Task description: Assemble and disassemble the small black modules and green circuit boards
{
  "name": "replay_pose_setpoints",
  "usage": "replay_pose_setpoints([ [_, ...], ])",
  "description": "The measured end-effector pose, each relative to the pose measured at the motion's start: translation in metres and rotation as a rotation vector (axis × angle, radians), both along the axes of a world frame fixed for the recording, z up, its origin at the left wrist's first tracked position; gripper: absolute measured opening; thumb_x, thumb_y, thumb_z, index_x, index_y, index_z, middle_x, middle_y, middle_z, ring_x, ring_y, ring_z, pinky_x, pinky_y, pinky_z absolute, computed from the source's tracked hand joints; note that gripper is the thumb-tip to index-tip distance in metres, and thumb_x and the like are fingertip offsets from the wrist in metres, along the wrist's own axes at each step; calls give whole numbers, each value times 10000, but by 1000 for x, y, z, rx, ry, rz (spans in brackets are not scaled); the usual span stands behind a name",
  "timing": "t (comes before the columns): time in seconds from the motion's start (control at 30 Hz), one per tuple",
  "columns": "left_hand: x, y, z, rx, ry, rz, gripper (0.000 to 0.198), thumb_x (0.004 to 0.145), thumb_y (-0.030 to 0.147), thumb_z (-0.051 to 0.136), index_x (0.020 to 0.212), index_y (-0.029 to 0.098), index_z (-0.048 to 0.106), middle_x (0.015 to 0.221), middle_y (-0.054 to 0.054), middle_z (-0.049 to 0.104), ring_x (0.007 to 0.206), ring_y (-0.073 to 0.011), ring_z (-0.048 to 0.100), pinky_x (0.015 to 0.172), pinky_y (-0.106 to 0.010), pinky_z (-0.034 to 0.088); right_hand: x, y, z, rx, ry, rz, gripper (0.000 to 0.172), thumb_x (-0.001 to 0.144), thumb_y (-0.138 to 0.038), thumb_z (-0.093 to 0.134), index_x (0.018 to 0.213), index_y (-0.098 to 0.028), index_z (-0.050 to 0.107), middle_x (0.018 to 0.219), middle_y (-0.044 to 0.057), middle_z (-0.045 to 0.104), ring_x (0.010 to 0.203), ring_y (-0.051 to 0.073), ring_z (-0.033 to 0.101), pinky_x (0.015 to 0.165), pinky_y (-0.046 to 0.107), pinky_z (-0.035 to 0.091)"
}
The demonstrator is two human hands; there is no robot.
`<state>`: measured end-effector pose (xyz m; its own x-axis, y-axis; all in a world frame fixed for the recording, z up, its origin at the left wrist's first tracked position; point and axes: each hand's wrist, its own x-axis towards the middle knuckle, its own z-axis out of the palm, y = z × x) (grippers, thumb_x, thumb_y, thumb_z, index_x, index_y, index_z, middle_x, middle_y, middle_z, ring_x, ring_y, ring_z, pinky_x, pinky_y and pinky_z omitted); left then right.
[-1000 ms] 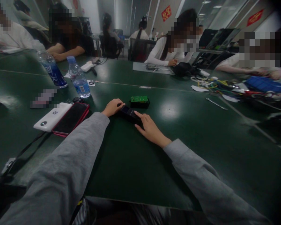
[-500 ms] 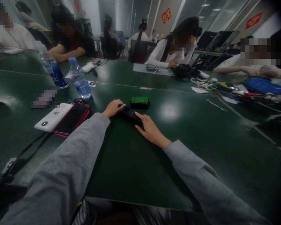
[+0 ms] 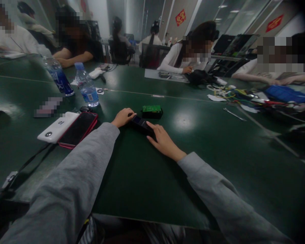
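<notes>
Pose — left hand (image 3: 122, 117), right hand (image 3: 165, 140) angled inward | both holding black device (image 3: 141, 126)

Black handheld device (image 3: 140, 126), oblong and box-like, lay between your two hands on the green tabletop (image 3: 142, 179). Its face was turned up; a small dark rectangular screen (image 3: 137, 119), faintly bluish, sat toward the left end, with tiny pale marks beside it, too small for you to read. Long axis ran aslant: left end farther from you, right end nearer. The near long side showed plain black, in shadow. Fingers of your left hand (image 3: 123, 117) met the left end. Your right hand (image 3: 165, 140) partly covered the right end, fingertips on the upper face, thumb toward the near side.
</notes>
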<state>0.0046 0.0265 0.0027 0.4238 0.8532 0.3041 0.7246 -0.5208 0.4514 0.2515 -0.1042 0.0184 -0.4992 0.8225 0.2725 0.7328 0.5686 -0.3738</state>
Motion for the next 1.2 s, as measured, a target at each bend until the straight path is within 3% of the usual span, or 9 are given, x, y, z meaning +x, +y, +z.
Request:
replay_pose_setpoints([
  [1.2,0,2,-3,11,-3,-4,368,947,430,430,950,184,704,1055,-79,673,987,-213,593,920,-374,454,0,1,-3,2,5,0,642,950,-350,478,1518,-291,185,1269,108,485,1103,278,501,937,519,480],
])
